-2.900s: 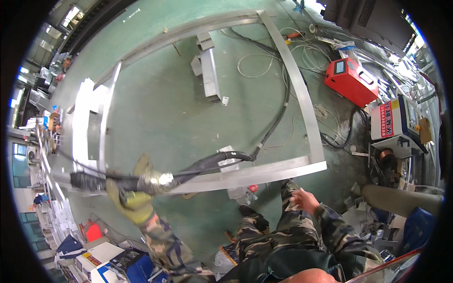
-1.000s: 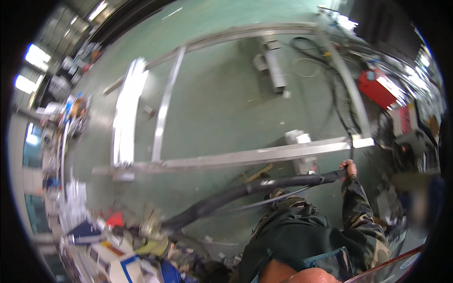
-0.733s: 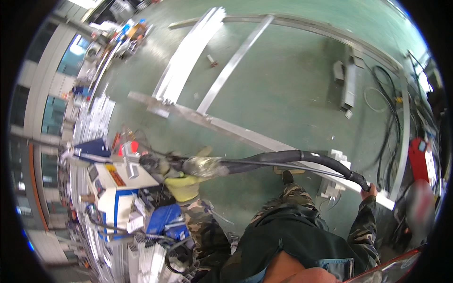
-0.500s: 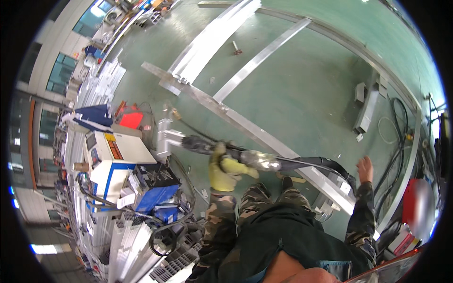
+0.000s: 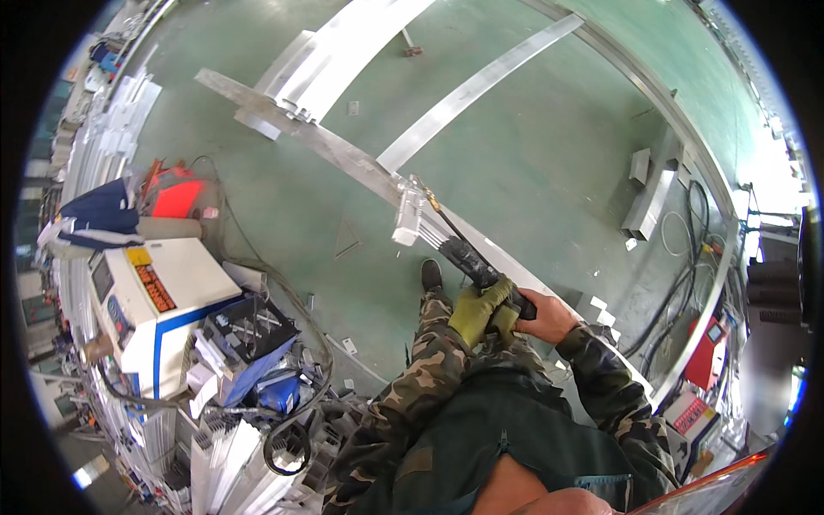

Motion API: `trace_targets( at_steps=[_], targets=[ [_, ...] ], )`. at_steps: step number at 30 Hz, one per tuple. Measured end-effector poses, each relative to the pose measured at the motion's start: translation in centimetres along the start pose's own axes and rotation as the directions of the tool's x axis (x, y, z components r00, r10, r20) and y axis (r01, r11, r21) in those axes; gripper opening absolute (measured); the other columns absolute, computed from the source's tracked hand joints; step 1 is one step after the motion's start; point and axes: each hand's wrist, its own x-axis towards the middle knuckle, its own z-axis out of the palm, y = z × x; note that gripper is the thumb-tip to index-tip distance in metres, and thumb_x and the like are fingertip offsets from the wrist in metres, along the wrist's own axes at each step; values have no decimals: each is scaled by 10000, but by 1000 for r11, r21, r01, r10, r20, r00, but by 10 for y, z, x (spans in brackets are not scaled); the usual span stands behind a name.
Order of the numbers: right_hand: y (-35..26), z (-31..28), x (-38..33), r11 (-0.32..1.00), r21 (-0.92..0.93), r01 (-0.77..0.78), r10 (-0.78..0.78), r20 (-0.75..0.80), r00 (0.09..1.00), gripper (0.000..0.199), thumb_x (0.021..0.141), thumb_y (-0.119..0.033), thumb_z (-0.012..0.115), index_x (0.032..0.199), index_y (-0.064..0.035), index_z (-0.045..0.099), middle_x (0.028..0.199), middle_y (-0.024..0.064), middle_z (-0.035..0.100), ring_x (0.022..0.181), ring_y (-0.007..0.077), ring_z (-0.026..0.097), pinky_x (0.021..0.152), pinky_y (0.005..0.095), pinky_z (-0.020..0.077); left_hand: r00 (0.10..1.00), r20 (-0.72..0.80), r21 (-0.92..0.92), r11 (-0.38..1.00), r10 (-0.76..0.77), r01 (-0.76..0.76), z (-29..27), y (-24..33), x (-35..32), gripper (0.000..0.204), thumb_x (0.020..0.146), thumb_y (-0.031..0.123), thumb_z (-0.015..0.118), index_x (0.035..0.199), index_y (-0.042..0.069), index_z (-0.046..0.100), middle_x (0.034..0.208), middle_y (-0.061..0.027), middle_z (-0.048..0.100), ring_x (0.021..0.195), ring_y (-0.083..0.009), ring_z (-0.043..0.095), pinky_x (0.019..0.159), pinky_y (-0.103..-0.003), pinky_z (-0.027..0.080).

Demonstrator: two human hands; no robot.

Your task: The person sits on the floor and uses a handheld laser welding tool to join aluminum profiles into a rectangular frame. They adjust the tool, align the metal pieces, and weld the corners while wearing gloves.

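My left hand (image 5: pixel 478 314), in a yellow-green glove, is wrapped round the black-sleeved handle of a welding torch (image 5: pixel 468 257). Bare, my right hand (image 5: pixel 549 318) grips the rear of that handle, close beside the glove. The torch's silver head (image 5: pixel 410 215) and a thin brass-coloured tube (image 5: pixel 429 196) lie over the long metal beam (image 5: pixel 343 154) of a frame on the floor. Whether the tip touches the beam I cannot tell. A crosspiece (image 5: pixel 481 90) joins the beam near the torch head.
At left stands a white and blue machine (image 5: pixel 163 292), with a box of tools (image 5: pixel 249 330) beside it. Cables (image 5: pixel 283 279) run over the floor there. Bright metal profiles (image 5: pixel 360 51) lie across the beam's far end. A hammer (image 5: pixel 413 47) and a square tube (image 5: pixel 651 202) rest on the green floor.
My right hand has come in from the right and taken hold of the torch. The torch has swung from lying crosswise to pointing forward-left, its head now over the beam. My view has shifted.
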Motion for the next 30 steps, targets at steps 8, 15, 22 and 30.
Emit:
trace_targets(
  at_steps=[8, 15, 22, 30],
  targets=[
    [19, 46, -8, 947, 13, -320, 295, -422, 857, 488, 839, -348, 781, 1230, -71, 688, 1024, 224, 734, 973, 402, 718, 829, 446, 553, 931, 327, 321, 946, -163, 53, -22, -31, 97, 440, 986, 422, 714, 1124, 5, 709, 1011, -73, 720, 873, -166, 651, 768, -332, 532],
    [47, 117, -12, 710, 261, -654, 689, -452, 567, 554, 832, -365, 755, 1314, -114, 643, 1075, 222, 731, 1028, 447, 685, 874, 520, 543, 909, 331, 363, 924, -252, 124, -73, -21, 106, 375, 995, 383, 707, 1030, 13, 758, 899, -45, 724, 817, -138, 652, 757, -280, 516],
    [98, 171, 2, 529, 454, -717, 843, -377, 383, 555, 888, -389, 723, 1354, -108, 614, 1149, 197, 720, 1078, 416, 676, 914, 512, 535, 978, 33, 492, 855, -205, 163, -182, -16, 147, 395, 990, 377, 655, 1163, 29, 724, 987, -111, 742, 808, -231, 719, 617, -364, 599],
    [153, 97, 88, 577, 648, -496, 790, -292, 539, 598, 876, -347, 732, 1368, -53, 564, 1163, 246, 706, 1111, 436, 664, 949, 501, 521, 960, -165, 488, 827, -224, 277, -98, 41, 137, 482, 986, 455, 689, 1202, 27, 737, 945, -93, 746, 842, -206, 702, 751, -332, 567]
  ],
)
